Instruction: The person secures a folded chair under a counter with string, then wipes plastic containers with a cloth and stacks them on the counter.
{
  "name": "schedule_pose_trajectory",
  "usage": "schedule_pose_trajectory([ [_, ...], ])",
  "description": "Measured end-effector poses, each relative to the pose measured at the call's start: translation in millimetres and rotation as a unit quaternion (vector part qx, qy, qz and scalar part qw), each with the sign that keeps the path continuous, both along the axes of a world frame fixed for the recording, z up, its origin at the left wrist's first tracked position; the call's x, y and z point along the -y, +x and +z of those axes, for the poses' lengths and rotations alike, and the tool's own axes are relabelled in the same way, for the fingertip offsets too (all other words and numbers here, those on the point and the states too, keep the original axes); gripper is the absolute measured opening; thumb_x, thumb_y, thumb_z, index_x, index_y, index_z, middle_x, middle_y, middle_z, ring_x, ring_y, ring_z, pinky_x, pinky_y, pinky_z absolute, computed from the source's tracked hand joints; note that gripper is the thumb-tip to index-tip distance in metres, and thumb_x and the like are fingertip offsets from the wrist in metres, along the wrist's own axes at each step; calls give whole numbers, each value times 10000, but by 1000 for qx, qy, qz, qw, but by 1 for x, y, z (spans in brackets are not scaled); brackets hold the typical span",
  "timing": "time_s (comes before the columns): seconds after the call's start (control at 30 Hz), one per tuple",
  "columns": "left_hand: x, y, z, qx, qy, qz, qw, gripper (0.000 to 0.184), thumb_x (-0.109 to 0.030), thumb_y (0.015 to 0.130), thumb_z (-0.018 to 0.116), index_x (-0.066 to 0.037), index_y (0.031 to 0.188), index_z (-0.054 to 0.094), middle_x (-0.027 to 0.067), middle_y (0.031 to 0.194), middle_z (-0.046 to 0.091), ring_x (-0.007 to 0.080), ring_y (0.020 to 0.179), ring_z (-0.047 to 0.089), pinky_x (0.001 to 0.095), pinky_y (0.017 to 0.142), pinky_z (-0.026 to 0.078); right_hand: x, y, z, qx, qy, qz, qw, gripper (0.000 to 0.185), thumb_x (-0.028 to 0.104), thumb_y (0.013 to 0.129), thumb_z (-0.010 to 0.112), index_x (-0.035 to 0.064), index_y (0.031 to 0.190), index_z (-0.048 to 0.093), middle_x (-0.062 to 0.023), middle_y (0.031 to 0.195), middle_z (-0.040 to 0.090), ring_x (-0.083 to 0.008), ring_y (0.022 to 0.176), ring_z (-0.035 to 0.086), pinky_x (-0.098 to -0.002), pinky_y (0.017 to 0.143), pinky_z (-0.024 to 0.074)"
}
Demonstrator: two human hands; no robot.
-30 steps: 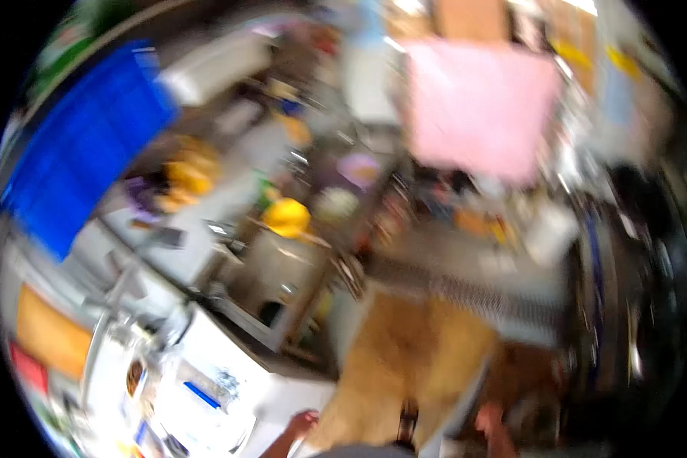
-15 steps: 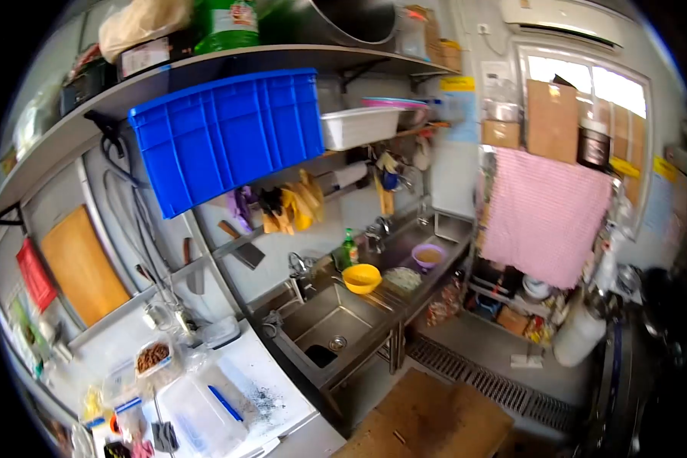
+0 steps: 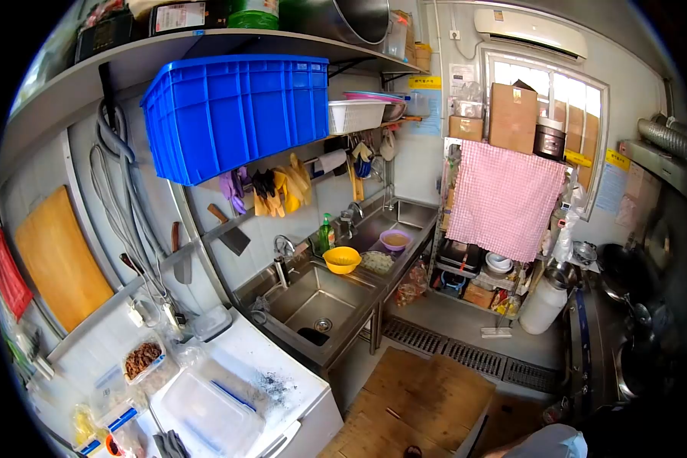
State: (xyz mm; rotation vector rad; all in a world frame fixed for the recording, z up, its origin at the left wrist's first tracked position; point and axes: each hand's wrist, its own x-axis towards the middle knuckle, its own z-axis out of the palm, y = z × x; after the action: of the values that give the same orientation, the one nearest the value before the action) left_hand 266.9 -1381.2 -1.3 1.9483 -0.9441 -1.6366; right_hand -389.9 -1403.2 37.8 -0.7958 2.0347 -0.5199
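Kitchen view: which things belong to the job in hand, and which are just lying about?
Perhaps in the job, judged only by nearness, as no hand shows:
brown floor board
clear flat container on the white worktop

Seemingly just lying about:
yellow bowl
purple bowl
wall-hung cleaver
blue crate

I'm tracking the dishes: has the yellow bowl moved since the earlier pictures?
No, the yellow bowl still sits by the same corner of the sink basin.
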Motion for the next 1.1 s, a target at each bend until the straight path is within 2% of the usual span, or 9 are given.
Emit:
schedule_pose_trajectory([
  [0.3,51,-76,6,-31,1,-70,997,253,-201,1009,618,-35,1194,665,83,1053,701,205,908,662,370,805,559,-29,-48,-5,9,14,-49,999,270,262,1041,544,14,983,635,-104,1005,678,-227,919,632,-436,865,497],
  [0.63,190,-295,25,-19,17,-143,989,255,-214,1020,608,-34,1196,654,85,1046,691,205,901,658,369,799,557,6,-225,-54,57,21,-127,990,274,261,1041,546,13,977,643,-99,975,681,-228,897,638,-433,844,501],
  [0.83,270,-427,35,-26,11,-161,987,257,-221,1027,602,-34,1196,647,87,1042,686,204,897,656,368,796,556,62,-330,-74,84,-4,-136,987,276,261,1041,547,12,974,647,-96,958,682,-229,883,642,-432,832,504],
  [1.1,342,-541,33,-26,38,-161,986,260,-232,1036,594,-33,1197,638,89,1037,678,203,892,654,367,792,554,197,-427,-70,112,-43,-111,986,280,261,1041,548,11,970,654,-92,934,685,-230,865,647,-430,815,508],
])
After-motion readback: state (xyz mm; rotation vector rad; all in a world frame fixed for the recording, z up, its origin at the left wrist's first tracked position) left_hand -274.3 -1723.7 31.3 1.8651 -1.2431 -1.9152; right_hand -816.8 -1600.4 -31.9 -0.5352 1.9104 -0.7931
